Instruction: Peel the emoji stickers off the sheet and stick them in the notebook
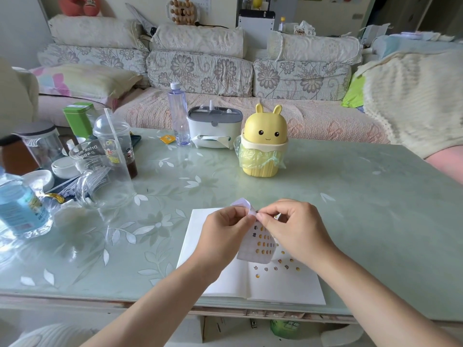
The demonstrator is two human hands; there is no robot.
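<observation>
An open white notebook [200, 266] lies at the near edge of the glass table, with several small emoji stickers [275, 267] stuck on its right page. Above it I hold the sticker sheet [260, 242], a pale sheet with rows of yellow emojis, its top edge curled back. My left hand [225, 236] grips the sheet's upper left part. My right hand [298, 229] pinches at the sheet's top edge with thumb and forefinger, right against the left fingertips. What sits between the right fingertips is too small to tell.
A yellow bunny-shaped bin [263, 144] with a plastic liner stands behind the notebook. A clear glass jug [105, 176], cups, a water bottle [21, 209] and jars crowd the left side. A tall bottle [178, 113] and a tissue box [214, 126] stand at the back.
</observation>
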